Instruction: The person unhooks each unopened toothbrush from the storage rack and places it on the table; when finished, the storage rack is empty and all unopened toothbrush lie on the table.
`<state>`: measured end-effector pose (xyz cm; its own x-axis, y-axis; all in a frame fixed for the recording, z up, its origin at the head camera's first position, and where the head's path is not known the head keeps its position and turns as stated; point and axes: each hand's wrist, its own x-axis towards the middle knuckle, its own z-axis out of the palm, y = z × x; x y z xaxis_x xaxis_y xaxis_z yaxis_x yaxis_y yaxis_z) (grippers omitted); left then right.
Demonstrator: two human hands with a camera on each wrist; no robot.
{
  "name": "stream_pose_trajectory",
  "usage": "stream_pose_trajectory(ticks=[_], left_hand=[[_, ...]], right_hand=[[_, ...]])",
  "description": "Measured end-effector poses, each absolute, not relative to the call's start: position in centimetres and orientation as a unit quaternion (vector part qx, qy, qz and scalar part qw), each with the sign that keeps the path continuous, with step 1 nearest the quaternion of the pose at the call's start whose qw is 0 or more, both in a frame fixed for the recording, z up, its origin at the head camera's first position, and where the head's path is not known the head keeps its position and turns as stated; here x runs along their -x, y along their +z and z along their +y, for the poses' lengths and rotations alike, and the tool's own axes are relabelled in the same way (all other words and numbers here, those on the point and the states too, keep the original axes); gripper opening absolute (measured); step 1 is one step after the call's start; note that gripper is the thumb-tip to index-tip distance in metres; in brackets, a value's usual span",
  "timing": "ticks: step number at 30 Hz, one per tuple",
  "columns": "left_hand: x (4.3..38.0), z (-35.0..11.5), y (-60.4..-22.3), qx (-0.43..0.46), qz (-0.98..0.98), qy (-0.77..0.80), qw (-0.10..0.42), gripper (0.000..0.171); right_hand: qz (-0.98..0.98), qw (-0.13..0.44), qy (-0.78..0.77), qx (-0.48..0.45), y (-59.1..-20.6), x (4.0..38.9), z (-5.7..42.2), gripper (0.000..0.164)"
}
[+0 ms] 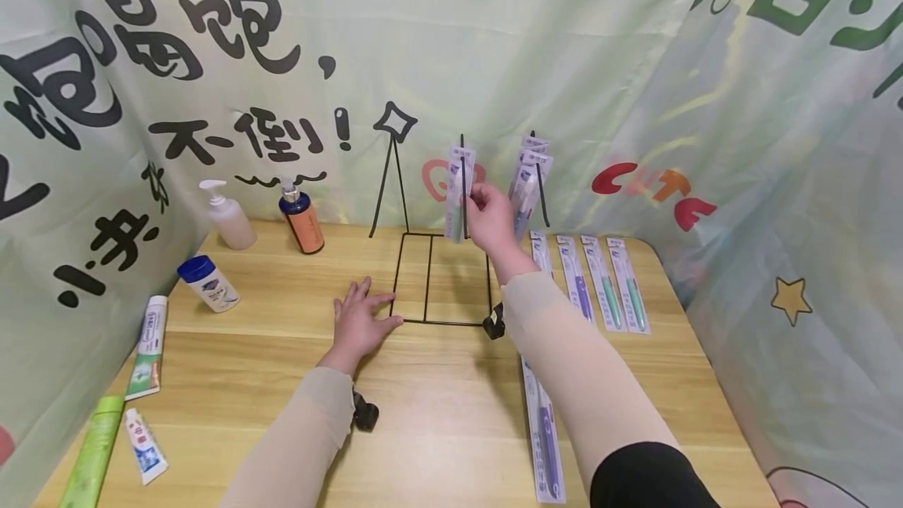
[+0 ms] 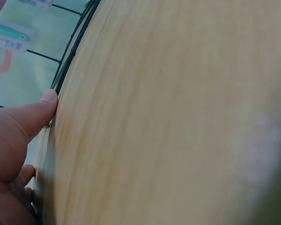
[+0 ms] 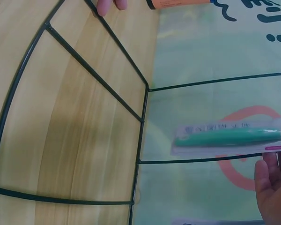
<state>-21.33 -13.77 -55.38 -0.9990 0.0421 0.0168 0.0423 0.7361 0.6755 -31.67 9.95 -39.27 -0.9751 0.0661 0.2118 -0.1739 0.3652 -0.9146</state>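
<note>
A black wire display rack stands mid-table, its uprights against the cloth. My left hand rests at its base's near left corner, fingers spread, with the thumb touching the wire. My right hand reaches to the middle prong and pinches the right edge of a packaged toothbrush with a green handle, its card upright along the prong. In the right wrist view, the fingers meet the package's edge. More packaged toothbrushes hang overlapping on the right prong; the left prong carries none.
Several packaged toothbrushes lie in a row at right, and a longer purple one lies under my right forearm. At left stand a pump bottle, an orange-labelled bottle and a blue-capped bottle; toothpaste tubes lie nearer.
</note>
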Motion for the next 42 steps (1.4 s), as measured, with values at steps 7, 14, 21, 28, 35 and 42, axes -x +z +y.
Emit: stream_pose_trajectory(ticks=[7,14,21,28,35,42], left_hand=[[21.3,-13.7,-55.2,0.019,-0.933,-0.359,-0.005,0.054],[21.2,-13.7,-55.1,0.019,-0.933,-0.359,-0.003,0.054],[21.1,-13.6,-55.2,0.024,-0.932,-0.362,-0.003,0.054],[21.1,-13.6,-55.1,0.024,-0.933,-0.358,-0.004,0.054],[21.0,-13.6,-55.2,0.024,-0.933,-0.36,-0.01,0.055],[21.1,-13.7,-55.1,0.027,-0.93,-0.366,-0.006,0.053]], right_hand=[[-0.816,0.124,0.563,-0.052,-39.8,30.6,10.4,0.014],[-0.82,0.129,0.553,-0.065,-39.9,29.0,11.0,0.015],[-0.824,0.146,0.542,-0.077,-40.2,27.3,11.6,0.015],[-0.824,0.172,0.533,-0.093,-40.1,25.3,12.7,0.014],[-0.826,0.189,0.515,-0.127,-40.6,21.3,16.1,0.013],[-0.813,0.215,0.491,-0.228,-41.5,15.4,21.9,0.016]])
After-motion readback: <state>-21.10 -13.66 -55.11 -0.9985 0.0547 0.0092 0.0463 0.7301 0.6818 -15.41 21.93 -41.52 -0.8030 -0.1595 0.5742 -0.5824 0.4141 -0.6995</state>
